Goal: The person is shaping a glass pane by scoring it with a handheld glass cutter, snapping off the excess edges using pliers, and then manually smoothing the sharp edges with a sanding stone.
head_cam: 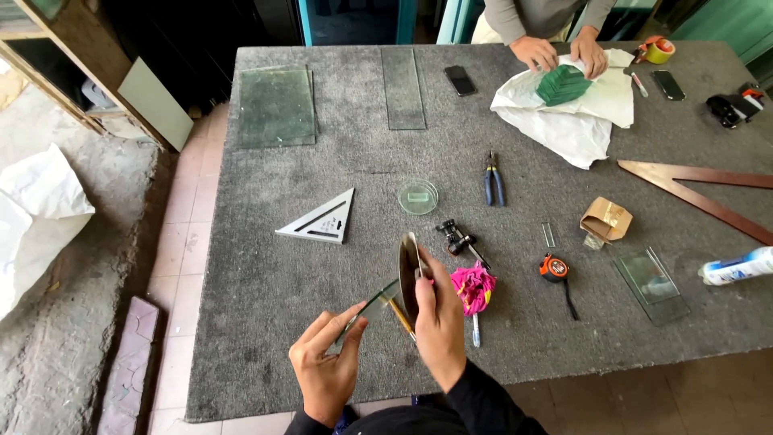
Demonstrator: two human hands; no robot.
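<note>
Nearest the camera, the left hand (pixel 326 372) pinches the lower end of a narrow strip of clear glass (pixel 372 308) between thumb and curled fingers (pixel 342 322), the strip's long axis rising up and to the right toward the right hand (pixel 439 322). That hand is closed around a round, edge-on disc of glass (pixel 409 272) held upright, with a thin brass-handled tool (pixel 398 316) gripped in the same fist and slanting down toward the strip; the strip's upper end lies just beside the tool's tip, so the right hand is the nearer one to the meeting point. Both hands hover above the grey felt-covered counter (pixel 266 290), at its near edge. Just right of them lies a crumpled pink cloth (pixel 473 286), then an orange tape measure (pixel 554 267) and a small flat glass pane (pixel 654 282). Farther out sit a silver metal triangle square (pixel 322 219), a round clear glass dish (pixel 418 196) and blue-handled pliers (pixel 493 181). At the far edge another person's hands (pixel 560 55) rest on white paper (pixel 576 109) wrapping green glass.
</note>
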